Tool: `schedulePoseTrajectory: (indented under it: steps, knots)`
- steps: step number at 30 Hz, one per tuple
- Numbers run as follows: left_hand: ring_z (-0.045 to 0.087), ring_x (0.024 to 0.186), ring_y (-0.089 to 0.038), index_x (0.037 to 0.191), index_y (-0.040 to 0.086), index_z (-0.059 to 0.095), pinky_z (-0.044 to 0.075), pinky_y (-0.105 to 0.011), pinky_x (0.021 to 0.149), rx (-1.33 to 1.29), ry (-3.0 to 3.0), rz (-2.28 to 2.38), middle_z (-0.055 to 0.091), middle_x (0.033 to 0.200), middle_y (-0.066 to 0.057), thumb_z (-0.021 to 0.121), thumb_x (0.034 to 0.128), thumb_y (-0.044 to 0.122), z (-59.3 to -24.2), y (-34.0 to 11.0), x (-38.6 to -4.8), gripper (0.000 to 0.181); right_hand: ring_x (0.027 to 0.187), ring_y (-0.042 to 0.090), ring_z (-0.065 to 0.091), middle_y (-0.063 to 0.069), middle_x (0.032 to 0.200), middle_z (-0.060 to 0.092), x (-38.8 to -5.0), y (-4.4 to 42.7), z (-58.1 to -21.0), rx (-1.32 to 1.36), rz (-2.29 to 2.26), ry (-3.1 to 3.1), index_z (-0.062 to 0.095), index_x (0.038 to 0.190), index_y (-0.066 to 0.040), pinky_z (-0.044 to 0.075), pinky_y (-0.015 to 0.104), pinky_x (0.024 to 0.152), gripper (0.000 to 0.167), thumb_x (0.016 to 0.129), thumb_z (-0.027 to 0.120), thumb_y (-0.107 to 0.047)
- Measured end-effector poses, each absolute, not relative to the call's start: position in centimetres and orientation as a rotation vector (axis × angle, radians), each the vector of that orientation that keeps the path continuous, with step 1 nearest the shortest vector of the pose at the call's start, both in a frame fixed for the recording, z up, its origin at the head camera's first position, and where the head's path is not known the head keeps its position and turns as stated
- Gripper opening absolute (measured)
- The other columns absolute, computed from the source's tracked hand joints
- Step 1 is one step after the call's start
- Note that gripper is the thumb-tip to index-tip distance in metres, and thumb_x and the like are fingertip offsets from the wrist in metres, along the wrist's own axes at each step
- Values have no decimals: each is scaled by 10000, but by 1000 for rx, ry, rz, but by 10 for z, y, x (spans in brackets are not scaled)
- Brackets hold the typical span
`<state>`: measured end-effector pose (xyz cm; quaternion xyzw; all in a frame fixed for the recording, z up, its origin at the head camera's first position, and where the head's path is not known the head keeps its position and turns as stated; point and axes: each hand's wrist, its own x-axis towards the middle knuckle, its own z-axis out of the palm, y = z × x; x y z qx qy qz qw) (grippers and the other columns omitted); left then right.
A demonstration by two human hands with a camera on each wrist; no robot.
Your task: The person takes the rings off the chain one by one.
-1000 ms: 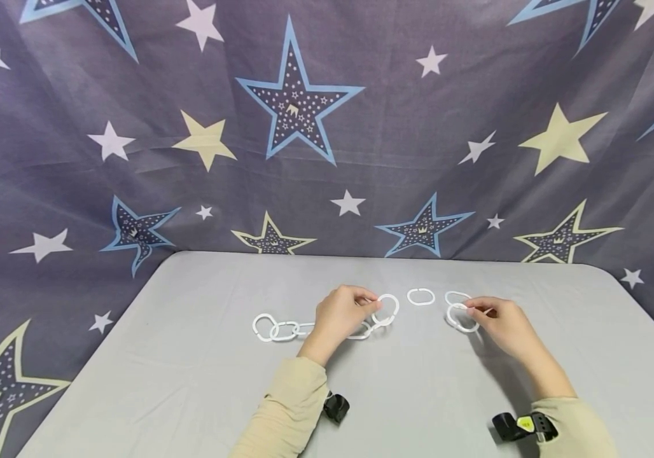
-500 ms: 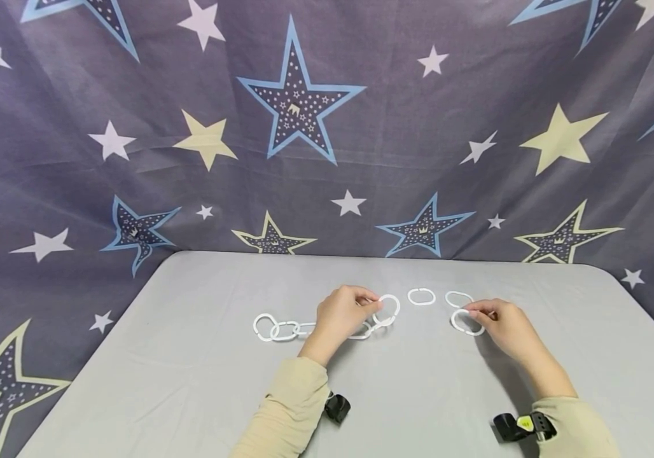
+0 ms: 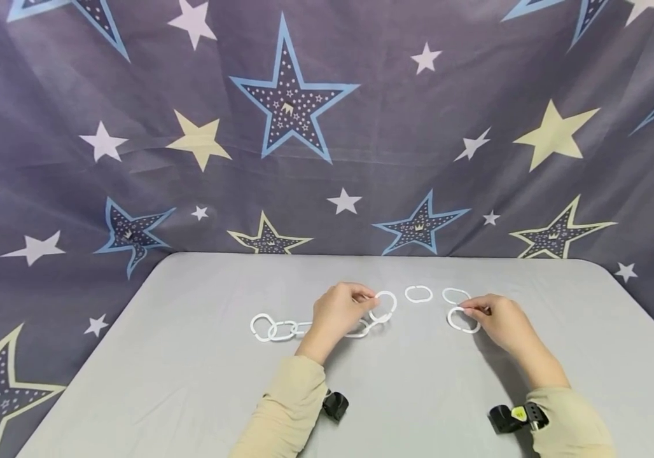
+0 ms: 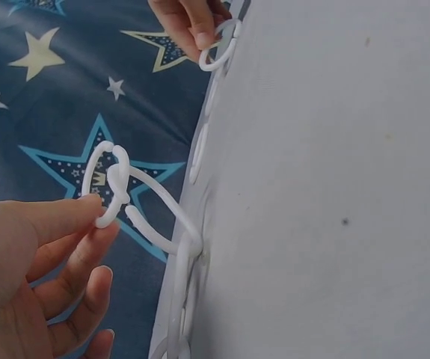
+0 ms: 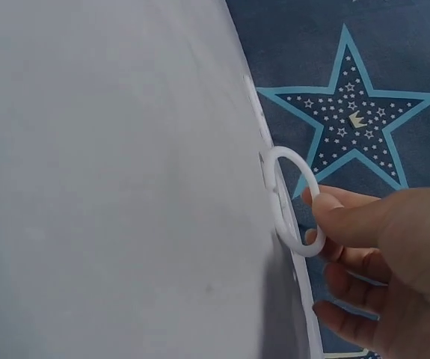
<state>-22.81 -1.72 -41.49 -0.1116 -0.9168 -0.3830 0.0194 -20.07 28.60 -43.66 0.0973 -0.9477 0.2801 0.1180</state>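
A chain of white plastic links lies across the table, partly hidden behind my left hand. Thumb and index finger of that hand pinch the chain's right end link, raised and tilted upright. In the left wrist view the adjoining link hangs from it and slopes down to the table. To the right, my right hand pinches a single white link between thumb and fingertips, held on edge. This link is apart from the chain. Its other fingers are loosely bent beneath.
Two loose white links lie near the back of the table: one oval link between the hands, another oval link just behind the right hand's link. A star-patterned cloth hangs behind the grey table.
The right hand has drawn its link slightly toward me and to the right, away from the loose link behind it. My left hand keeps its grip in place. The head view has shifted a little.
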Motion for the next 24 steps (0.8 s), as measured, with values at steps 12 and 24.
schedulePoseTrajectory:
  steps: [12,24]
  knots:
    - [602,720,-45,955,256,792,452,-316,681,-361,-2841,-1174,696,792,158,751,869,350,-414,-18,-228,134,704,158,619,3,806,705,-214,290,-433,463,606,-2873,771,860,-92,500,448,673,47,821,790,-111]
    - [612,736,-50,953,262,791,457,-320,687,-346,-2848,-1147,703,805,161,746,875,368,-413,-19,-227,138,631,106,532,-93,688,603,-218,285,-426,443,466,-2922,745,814,-150,473,418,603,41,834,779,-138]
